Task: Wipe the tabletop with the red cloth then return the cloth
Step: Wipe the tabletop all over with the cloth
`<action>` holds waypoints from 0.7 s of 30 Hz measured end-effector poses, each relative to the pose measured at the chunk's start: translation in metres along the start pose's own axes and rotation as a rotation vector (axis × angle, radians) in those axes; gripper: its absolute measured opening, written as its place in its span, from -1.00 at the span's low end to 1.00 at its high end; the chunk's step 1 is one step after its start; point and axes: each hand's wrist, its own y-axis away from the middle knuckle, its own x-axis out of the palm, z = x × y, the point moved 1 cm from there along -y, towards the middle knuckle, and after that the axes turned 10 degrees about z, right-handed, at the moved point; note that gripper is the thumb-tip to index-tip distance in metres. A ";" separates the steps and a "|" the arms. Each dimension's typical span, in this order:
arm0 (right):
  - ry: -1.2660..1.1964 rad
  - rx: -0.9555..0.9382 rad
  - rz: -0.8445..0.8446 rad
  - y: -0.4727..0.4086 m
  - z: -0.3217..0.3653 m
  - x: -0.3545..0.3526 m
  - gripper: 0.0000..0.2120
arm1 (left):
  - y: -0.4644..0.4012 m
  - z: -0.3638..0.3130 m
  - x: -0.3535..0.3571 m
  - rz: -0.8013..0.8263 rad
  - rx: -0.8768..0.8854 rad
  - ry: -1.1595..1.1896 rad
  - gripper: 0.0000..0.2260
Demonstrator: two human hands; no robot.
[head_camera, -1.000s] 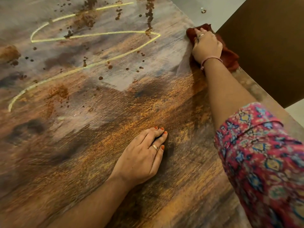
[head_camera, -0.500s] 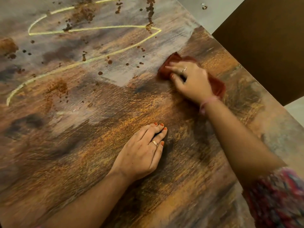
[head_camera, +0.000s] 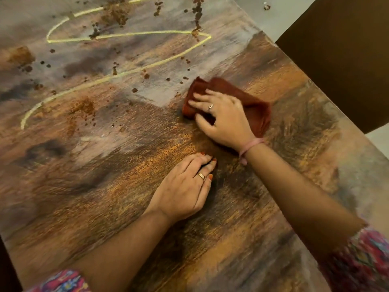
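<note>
**Right hand pressed on the red cloth, mid-table**

Your right hand (head_camera: 225,118) lay palm-down on the red cloth (head_camera: 250,102), fingers spread flat over it and thumb tucked against its near edge, pressing rather than pinching it. The cloth sat bunched and folded on the tabletop (head_camera: 105,186), right of centre and well in from the right edge, with most of its bulk showing beyond and to the right of your knuckles. A ring showed on one finger, and a pink band (head_camera: 250,145) circled that wrist.

Your left hand (head_camera: 185,186) rested flat on the wood just nearer to you, fingers together and holding nothing, its fingertips close to your right wrist but apart from the cloth.

Beyond the cloth, to the left, a looping yellow line (head_camera: 130,34) ran across the surface, with brown crumbs and smears (head_camera: 117,13) scattered around it. Patterned sleeves (head_camera: 366,258) showed at the lower corners. A dark brown panel (head_camera: 341,55) stood off the table's right side.
</note>
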 end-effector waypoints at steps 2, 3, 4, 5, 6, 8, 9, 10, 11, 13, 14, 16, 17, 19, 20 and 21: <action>-0.005 -0.023 0.005 0.007 0.000 -0.002 -0.68 | 0.001 -0.001 -0.001 0.001 -0.009 -0.001 -0.60; 0.020 -0.001 -0.008 0.001 -0.010 -0.008 -0.68 | 0.001 -0.002 -0.001 0.008 -0.014 0.002 -0.59; 0.057 0.056 -0.041 -0.010 -0.025 -0.017 -0.68 | 0.001 -0.002 -0.002 0.010 -0.017 0.003 -0.59; 0.079 0.156 -0.079 -0.024 -0.045 -0.027 -0.67 | 0.001 -0.003 -0.002 0.006 -0.016 0.006 -0.59; 0.069 0.286 -0.110 -0.037 -0.066 -0.039 -0.66 | 0.001 -0.002 -0.001 0.002 -0.016 0.008 -0.60; 0.002 0.549 -0.163 -0.056 -0.099 -0.057 -0.64 | 0.002 -0.002 -0.001 -0.001 -0.015 0.004 -0.60; -0.013 0.630 -0.173 -0.062 -0.104 -0.060 -0.63 | 0.002 -0.002 -0.001 -0.002 -0.016 0.001 -0.60; -0.003 0.666 -0.163 -0.066 -0.098 -0.058 -0.61 | 0.002 -0.002 0.000 0.000 -0.013 -0.001 -0.60; 0.015 0.649 -0.144 -0.066 -0.083 -0.051 -0.60 | 0.002 -0.001 0.000 0.002 -0.010 0.001 -0.59; 0.032 0.459 -0.118 -0.055 -0.037 -0.027 -0.59 | 0.001 0.000 0.001 -0.005 -0.014 0.004 -0.60; 0.034 0.324 -0.084 -0.044 -0.008 -0.011 -0.60 | 0.001 0.000 0.000 -0.009 -0.021 -0.003 -0.61; 0.040 0.020 0.055 -0.017 0.045 0.016 -0.62 | 0.001 -0.003 -0.001 -0.016 -0.033 -0.022 -0.64; 0.045 -0.093 0.134 -0.010 0.061 0.022 -0.63 | 0.001 -0.003 -0.001 -0.022 -0.034 -0.019 -0.65; 0.051 -0.177 0.234 -0.017 0.058 0.012 -0.65 | 0.002 -0.004 -0.001 -0.022 -0.026 0.003 -0.64; 0.054 -0.140 0.232 -0.028 0.045 0.002 -0.66 | 0.002 -0.004 -0.001 -0.026 -0.013 0.013 -0.63; 0.055 -0.053 0.195 -0.039 0.025 -0.011 -0.66 | 0.002 -0.003 -0.001 -0.032 -0.003 0.024 -0.61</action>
